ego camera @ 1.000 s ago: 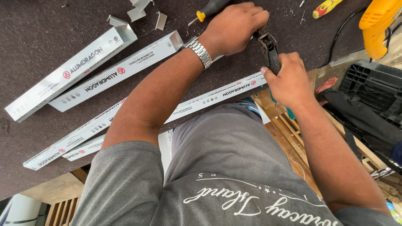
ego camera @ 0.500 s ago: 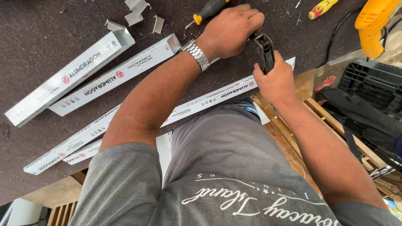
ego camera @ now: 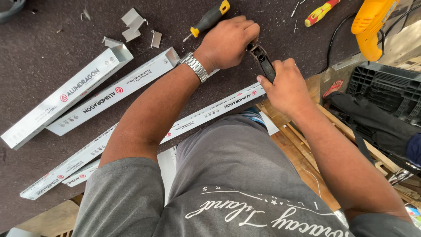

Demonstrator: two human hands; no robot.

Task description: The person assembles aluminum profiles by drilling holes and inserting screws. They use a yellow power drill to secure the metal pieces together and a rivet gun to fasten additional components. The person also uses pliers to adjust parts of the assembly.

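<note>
Both hands worked one black-handled metal hand tool at the near edge of the dark felt-covered counter. Right hand had its grip clamped on the handle. Left hand was closed around the tool's head. Long silver aluminium channel profile lay just below, yellow-black screwdriver just beyond.

A dark felt-covered workbench carries aluminium channel lengths, metal offcuts, two screwdrivers.
</note>
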